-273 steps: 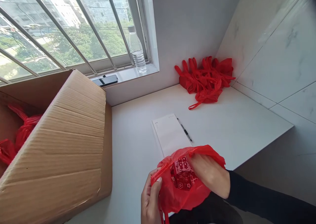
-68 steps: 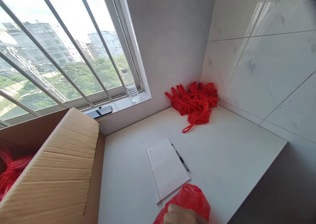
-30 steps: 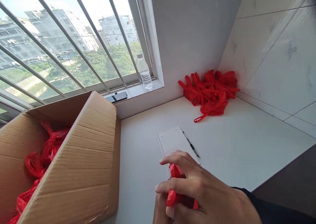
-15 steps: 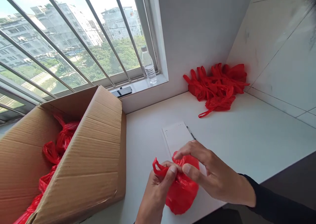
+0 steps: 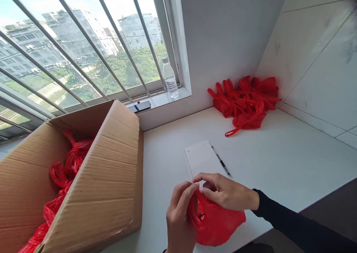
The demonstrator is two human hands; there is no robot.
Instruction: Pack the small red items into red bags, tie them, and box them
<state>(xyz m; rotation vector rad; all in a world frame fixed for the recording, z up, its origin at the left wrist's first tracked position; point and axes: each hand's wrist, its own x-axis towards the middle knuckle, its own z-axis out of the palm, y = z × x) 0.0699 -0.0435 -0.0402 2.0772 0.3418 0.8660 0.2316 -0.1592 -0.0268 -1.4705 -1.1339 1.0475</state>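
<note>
A red plastic bag (image 5: 220, 223) hangs between my two hands, low over the near edge of the white table. My left hand (image 5: 181, 208) pinches the bag's top edge near a handle loop. From the right, my right hand (image 5: 223, 191) has its fingertips closed on the same upper edge, close to the left fingertips. The bag spreads out below, and a narrow gap shows in it beside my left fingers. Just beyond my hands lies a white notebook (image 5: 202, 158), its near end hidden by them. A black pen (image 5: 221, 162) rests along its right side.
A tall cardboard box (image 5: 111, 175) holding knotted red bags (image 5: 76, 156) stands at left. More red bags (image 5: 245, 100) are heaped in the back right corner. A water bottle (image 5: 170, 78) and a phone (image 5: 139, 106) sit on the windowsill below barred glass.
Both hands have shifted on the bag, the right one turning and closing its fingers on the top edge. The bag is spread wider to the right, and more of the pen shows.
</note>
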